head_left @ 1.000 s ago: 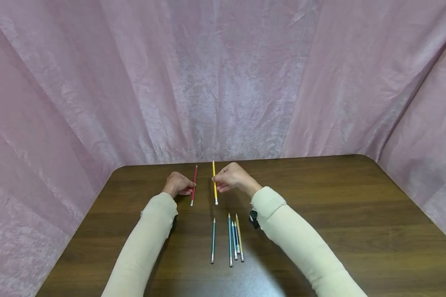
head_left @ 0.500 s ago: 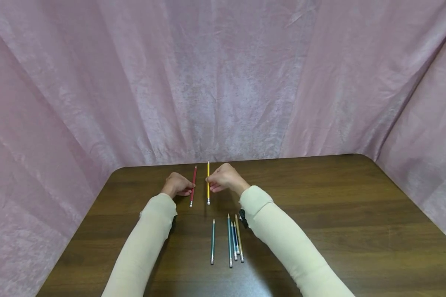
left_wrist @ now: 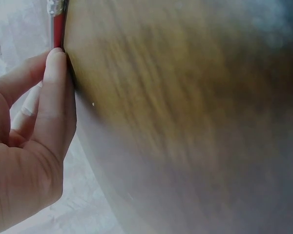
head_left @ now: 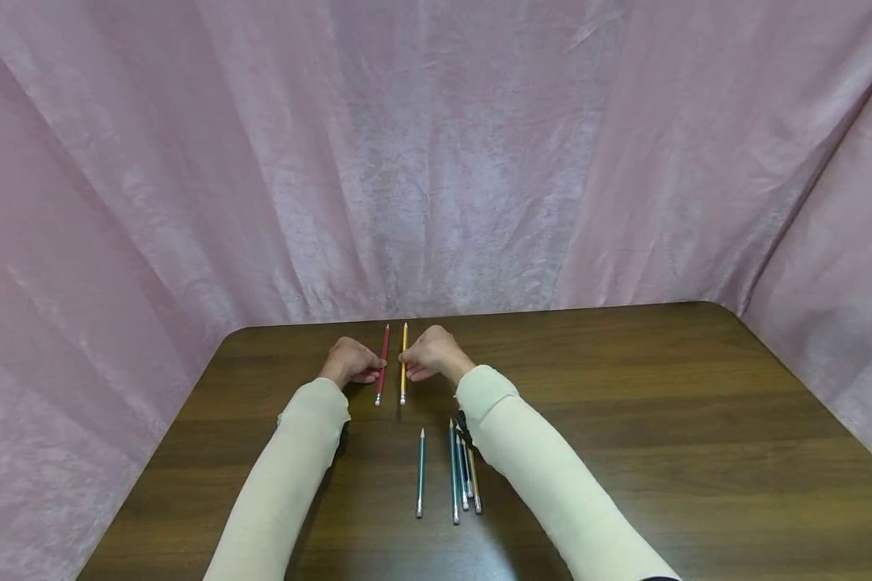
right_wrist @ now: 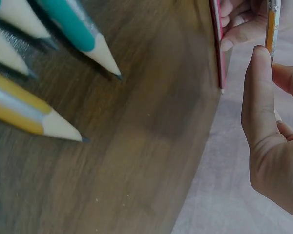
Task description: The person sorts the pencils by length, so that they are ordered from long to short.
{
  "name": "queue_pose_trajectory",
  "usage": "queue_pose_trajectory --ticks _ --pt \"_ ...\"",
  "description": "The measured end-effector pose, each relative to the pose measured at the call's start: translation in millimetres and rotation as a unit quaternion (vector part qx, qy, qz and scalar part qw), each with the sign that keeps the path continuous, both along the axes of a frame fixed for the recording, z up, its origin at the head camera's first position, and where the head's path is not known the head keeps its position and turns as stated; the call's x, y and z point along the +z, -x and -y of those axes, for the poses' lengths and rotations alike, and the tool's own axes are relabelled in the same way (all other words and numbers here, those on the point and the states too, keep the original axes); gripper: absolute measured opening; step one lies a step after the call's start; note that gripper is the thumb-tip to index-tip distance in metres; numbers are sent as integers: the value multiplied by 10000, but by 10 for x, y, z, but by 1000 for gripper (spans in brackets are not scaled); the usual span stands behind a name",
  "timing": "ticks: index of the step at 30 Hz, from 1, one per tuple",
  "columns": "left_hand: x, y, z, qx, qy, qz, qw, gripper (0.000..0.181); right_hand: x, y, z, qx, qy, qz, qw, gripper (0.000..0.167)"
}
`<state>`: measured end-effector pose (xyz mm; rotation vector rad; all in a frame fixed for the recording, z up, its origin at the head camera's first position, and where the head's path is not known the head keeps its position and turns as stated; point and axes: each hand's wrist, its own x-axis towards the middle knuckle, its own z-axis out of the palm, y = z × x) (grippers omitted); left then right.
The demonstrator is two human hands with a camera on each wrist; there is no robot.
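Observation:
Near the table's far edge, my left hand point(head_left: 352, 361) pinches a red pencil point(head_left: 380, 384) between thumb and fingers. Its eraser end points toward me and its tip away. The left wrist view shows the fingertips on the red pencil point(left_wrist: 58, 31) just below its metal band. Just to the right, my right hand point(head_left: 434, 353) pinches a yellow pencil point(head_left: 403, 390), roughly parallel to the red one with a narrow gap between. In the right wrist view, thumb and finger grip the yellow pencil point(right_wrist: 271, 30). Whether the yellow pencil touches the table, I cannot tell.
On the brown wooden table point(head_left: 661, 403), closer to me, a teal pencil point(head_left: 420, 476) lies alone. Beside it is a group of several pencils, including another teal pencil point(head_left: 454, 480) and a gold-yellow pencil point(head_left: 475, 484), partly under my right forearm. A pink curtain point(head_left: 436, 161) hangs behind the table.
My right hand has moved left with the yellow pencil, narrowing the gap to the red pencil. My left hand has stayed nearly in place, still pinching the red pencil.

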<state>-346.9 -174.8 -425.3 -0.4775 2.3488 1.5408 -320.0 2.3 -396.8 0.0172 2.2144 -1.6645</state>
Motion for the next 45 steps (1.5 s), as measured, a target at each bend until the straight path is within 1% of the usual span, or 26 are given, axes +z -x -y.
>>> queue_pose_trajectory --ticks 3,8,12,16,20,23,26,29,33,38,45 --pt "6 -5 13 30 14 3 10000 8 -39 6 35 -5 -16 -14 10000 10" --pt "-3 -17 32 -19 -16 36 10000 5 -92 12 84 -44 -106 -14 9999 10" --pt "-20 -16 34 -62 -75 25 9999 9 -130 22 131 -212 -166 -36 9996 10" --pt "-26 -26 35 -68 -127 10 9999 5 -198 38 175 -371 -233 80 9990 10" --pt "-26 -34 25 -20 -94 -4 10000 7 -266 79 196 -434 -340 176 9983 10" --pt "-13 -45 7 -63 -117 -36 9999 7 -293 133 200 -511 -486 223 9973 10" --pt "7 -61 -6 -90 -155 -40 9998 6 -300 183 204 -533 -643 296 9961 12" --pt "31 -74 -12 -120 -157 -41 9998 6 -287 203 216 -462 -780 321 9954 13" --pt "57 -75 -12 -135 -134 -80 9998 5 -252 201 254 -390 -964 188 9944 13" --pt "69 -65 0 -142 -150 -96 9997 5 -246 216 316 -426 -1229 41 9915 15" --pt "45 -51 15 -143 -206 -67 9997 5 -273 232 346 -617 -1232 63 9904 17"
